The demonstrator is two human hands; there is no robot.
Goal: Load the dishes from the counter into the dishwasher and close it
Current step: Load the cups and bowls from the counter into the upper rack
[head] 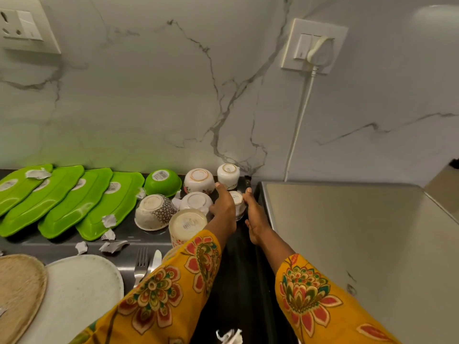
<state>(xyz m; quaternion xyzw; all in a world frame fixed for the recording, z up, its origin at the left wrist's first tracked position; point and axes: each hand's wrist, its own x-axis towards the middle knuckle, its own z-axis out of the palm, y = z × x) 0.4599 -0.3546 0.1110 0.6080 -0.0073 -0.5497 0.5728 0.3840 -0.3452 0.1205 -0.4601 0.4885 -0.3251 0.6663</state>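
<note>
Upside-down dishes crowd the dark counter (238,281): a small white cup (237,197), a taller white cup (228,173), a floral bowl (198,181), a plain white bowl (196,201), a patterned bowl (151,212), a barcoded floral cup (187,225) and a green bowl (162,182). My left hand (223,203) and my right hand (255,216) reach in with straight fingers and flank the small cup, one on each side. The left fingertip is near the taller cup. The left hand hides part of the small cup.
Several green plates (74,202) overlap at the left, with torn paper scraps (113,245) around them. A fork (141,264), a knife (156,259), a white plate (82,294) and a woven mat (19,289) lie near me. A grey metal appliance top (347,244) borders the right; a plugged cable (299,125) runs down the wall.
</note>
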